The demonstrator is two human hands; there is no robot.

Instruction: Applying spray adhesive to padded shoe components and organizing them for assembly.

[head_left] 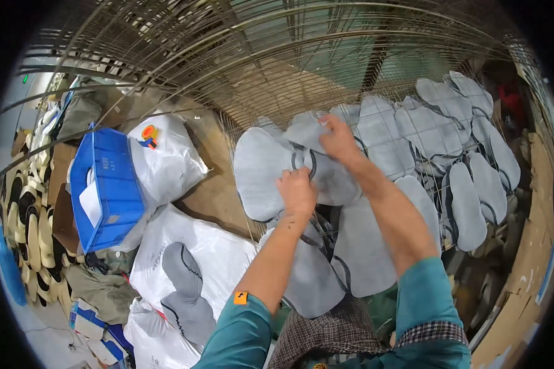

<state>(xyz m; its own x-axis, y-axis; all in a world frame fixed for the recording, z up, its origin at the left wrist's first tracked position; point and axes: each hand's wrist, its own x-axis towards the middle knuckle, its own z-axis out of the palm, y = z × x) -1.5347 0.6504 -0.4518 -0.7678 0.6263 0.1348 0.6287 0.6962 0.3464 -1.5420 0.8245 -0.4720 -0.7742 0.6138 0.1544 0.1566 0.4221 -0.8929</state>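
Gripping one grey insole (261,172) beside the wire rack (289,67) with both hands, left (297,192) and right (338,140); long axis upright.

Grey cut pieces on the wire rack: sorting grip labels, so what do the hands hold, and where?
Both the left hand and right hand pinch one grey piece at its dark-trimmed edge.

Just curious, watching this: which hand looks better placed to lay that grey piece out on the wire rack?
Probably the right hand. It is stretched further up onto the wire rack, gripping the top of the grey piece beside the pieces already laid out. The left hand sits lower, closed on the piece's near edge.
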